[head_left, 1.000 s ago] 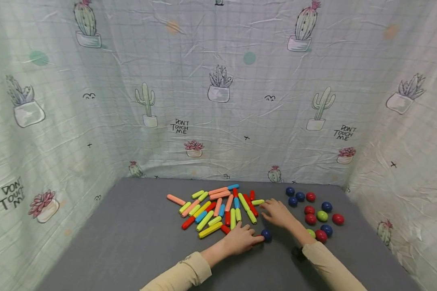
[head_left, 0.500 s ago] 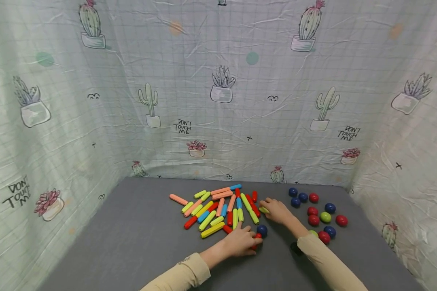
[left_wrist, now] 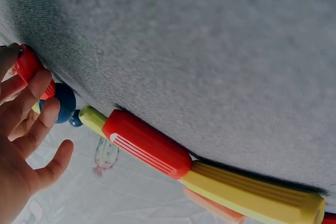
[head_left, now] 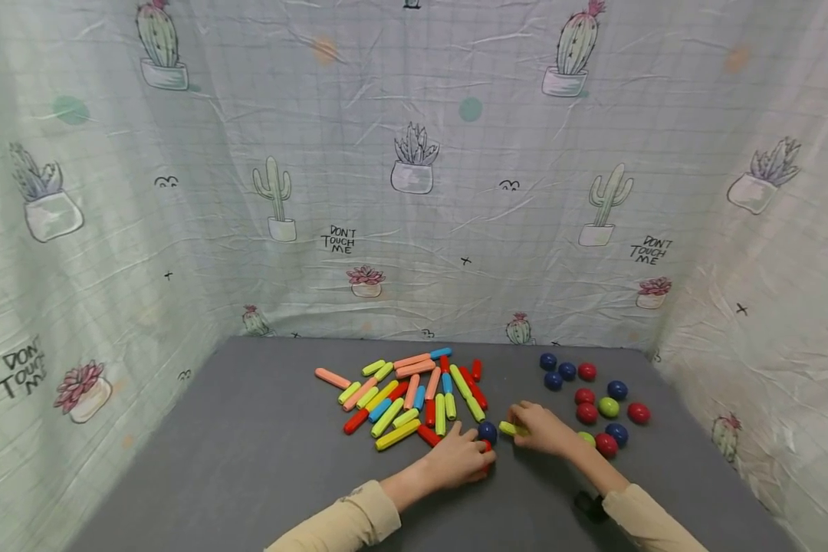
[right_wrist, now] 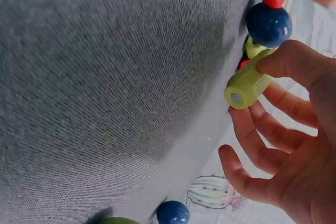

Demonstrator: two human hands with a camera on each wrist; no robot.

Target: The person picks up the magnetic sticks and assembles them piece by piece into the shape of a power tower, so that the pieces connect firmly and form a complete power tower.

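My left hand [head_left: 453, 460] grips a short red rod [left_wrist: 32, 69] between thumb and fingers, low over the grey table. At the rod's far end sits a dark blue ball [right_wrist: 269, 24], touching it in the right wrist view. Just right of the ball in the head view, my right hand [head_left: 541, 429] pinches a short yellow-green rod [right_wrist: 247, 85] between thumb and fingertips. A small grey disc shows on that rod's near end face. Its other end points toward the blue ball, with a small gap between them in the head view.
Many coloured rods, including a yellow rod [head_left: 397, 435] and a salmon rod [head_left: 333, 377], lie spread beyond and left of my left hand. Several loose balls, such as a red ball [head_left: 639, 413] and a green ball [head_left: 609, 407], lie right. A patterned curtain [head_left: 414, 230] encloses the table's sides.
My right hand has picked up the yellow-green rod beside the pile and brought it nearer, toward the blue ball. The ball now sits at the far end of the red rod in my left hand.
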